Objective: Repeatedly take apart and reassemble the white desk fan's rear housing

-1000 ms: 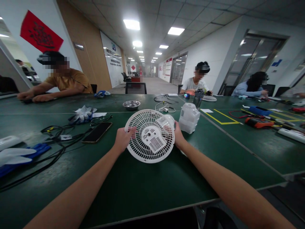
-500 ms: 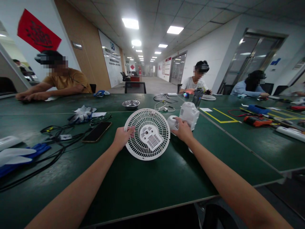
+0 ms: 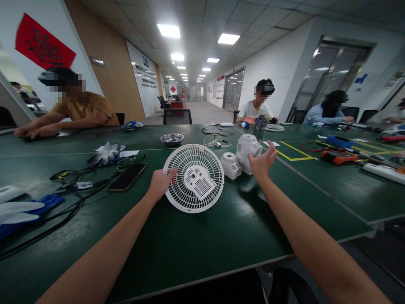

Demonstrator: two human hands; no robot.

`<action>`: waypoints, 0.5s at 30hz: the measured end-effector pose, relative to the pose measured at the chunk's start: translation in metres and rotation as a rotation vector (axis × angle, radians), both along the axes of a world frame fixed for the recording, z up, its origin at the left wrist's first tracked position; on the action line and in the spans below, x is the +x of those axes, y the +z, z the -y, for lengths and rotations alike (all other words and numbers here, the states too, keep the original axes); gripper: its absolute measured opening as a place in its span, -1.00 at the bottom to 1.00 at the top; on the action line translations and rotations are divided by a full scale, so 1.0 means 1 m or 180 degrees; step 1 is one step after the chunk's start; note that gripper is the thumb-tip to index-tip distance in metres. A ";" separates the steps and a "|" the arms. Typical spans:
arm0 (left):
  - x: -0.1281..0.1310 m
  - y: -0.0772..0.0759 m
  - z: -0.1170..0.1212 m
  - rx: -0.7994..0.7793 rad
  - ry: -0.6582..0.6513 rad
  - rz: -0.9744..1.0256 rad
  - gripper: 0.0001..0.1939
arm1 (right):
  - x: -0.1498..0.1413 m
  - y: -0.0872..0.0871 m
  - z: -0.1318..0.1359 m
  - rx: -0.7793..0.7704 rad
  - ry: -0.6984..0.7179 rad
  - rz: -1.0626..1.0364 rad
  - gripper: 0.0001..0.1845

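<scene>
**White round plastic fan grille [image 3: 199,181] pinched in my left hand [image 3: 160,183], joined to no other part**

In the head view, I grasp the grille by its left rim, thumb over the slots, its slatted face tilted toward me above the green tabletop [image 3: 205,240]. I cannot tell whether its lower edge touches down. My right hand [image 3: 262,164] is spread and grips nothing; it is at the tall white plastic housing [image 3: 245,152], though contact is unclear. The small white vented plastic housing [image 3: 230,166] stands just left of that one, free of my fingers.

I judge the work to be partway along: the grille and both housings are separate pieces, so that much is done. What seems left is the grille itself, not yet put down or fitted to anything.

Counting: one grille in my grip, and a second pale round grille [image 3: 274,127] across the table; two housings, one tall, one small; one shiny metal bowl [image 3: 171,139]; one black flat phone [image 3: 127,177]; one dark clear bottle [image 3: 260,126]. The grey-white and blue fabric gloves [image 3: 109,155] are bunched, so I cannot count them. The black cables [image 3: 68,207] are too tangled to number.
</scene>
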State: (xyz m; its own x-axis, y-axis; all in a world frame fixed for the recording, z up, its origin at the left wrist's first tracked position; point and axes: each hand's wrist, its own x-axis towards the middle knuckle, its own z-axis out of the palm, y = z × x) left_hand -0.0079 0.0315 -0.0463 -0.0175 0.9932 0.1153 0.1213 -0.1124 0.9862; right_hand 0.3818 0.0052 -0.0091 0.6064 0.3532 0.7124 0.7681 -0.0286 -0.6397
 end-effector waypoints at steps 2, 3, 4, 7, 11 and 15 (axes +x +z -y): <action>0.000 0.001 0.001 0.0019 0.0002 -0.0067 -0.76 | 0.010 -0.013 -0.007 -0.0423 0.0274 -0.0480 -0.10; 0.000 0.001 0.001 0.0041 0.0004 -0.0087 -0.75 | 0.013 -0.019 -0.011 -0.0656 0.0431 -0.0658 -0.10; 0.001 0.002 0.002 0.0065 0.0009 -0.0089 -0.74 | 0.015 -0.025 -0.014 -0.0894 0.0560 -0.0775 -0.10; 0.001 0.003 0.002 0.0071 -0.0006 -0.0035 -0.77 | 0.017 -0.037 -0.019 -0.1363 0.0634 -0.0923 -0.06; 0.000 0.002 0.002 0.0047 -0.0049 -0.0052 -0.77 | 0.016 -0.039 -0.020 -0.1355 0.0528 -0.0910 -0.06; -0.001 0.001 0.001 0.0041 -0.0055 -0.0106 -0.75 | 0.015 -0.029 -0.018 -0.0931 0.0362 -0.0981 -0.13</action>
